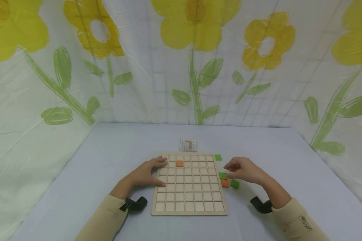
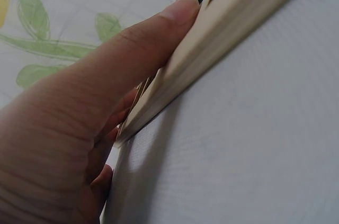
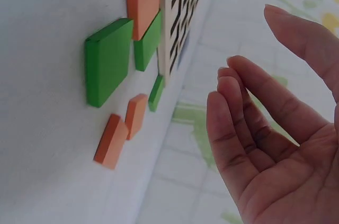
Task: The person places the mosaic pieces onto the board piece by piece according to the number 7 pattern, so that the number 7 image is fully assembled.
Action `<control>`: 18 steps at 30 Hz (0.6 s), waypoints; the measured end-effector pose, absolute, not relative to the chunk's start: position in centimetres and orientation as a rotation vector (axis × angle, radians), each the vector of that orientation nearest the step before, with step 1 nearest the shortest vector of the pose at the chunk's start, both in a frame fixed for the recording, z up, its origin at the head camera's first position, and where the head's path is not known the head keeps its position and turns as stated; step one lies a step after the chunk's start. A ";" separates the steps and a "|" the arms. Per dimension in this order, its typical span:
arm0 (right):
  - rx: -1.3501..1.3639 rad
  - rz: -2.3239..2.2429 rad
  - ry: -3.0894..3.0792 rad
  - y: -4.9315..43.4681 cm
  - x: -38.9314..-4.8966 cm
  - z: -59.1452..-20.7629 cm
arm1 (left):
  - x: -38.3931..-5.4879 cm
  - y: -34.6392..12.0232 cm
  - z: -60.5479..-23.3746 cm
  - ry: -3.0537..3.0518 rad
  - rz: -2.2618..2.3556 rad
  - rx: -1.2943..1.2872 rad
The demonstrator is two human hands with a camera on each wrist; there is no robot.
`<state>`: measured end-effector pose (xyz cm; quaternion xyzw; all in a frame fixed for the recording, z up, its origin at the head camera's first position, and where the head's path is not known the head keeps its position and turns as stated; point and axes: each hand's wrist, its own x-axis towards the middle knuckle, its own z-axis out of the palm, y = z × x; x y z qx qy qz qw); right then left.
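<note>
A wooden grid board (image 1: pixel 190 214) lies flat on the table. One orange square tile (image 1: pixel 179 163) sits in a cell of its second row from the far side. My left hand (image 1: pixel 144 172) rests on the board's left edge, thumb (image 2: pixel 143 36) and fingertips spread along the frame. Off the board's right side, my right hand (image 1: pixel 244 170) hovers over loose tiles with its fingers loosely bent and nothing between them. In the right wrist view, a green tile (image 3: pixel 108 64) lies near an orange tile (image 3: pixel 144 4), with more green and orange tiles around them.
Behind the board lies a small white grid card (image 1: pixel 187 145) with a beige pattern. A green tile (image 1: pixel 218 157) is by the board's far right corner. The white table (image 1: pixel 108 144) ends at a flower-printed curtain (image 1: pixel 144 83). Each wrist wears a black device (image 1: pixel 135 204).
</note>
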<state>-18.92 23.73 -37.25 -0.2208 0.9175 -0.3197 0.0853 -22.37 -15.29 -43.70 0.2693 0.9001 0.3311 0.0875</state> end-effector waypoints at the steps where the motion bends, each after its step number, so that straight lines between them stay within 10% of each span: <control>1: -0.652 -0.961 2.738 23.9 -18.8 -37.2 | -22.4 -15.3 -43.7 2.683 0.982 0.797; 18: -0.486 -1.006 2.735 25.9 -17.2 -37.7 | -22.2 -15.4 -43.8 2.686 0.988 0.781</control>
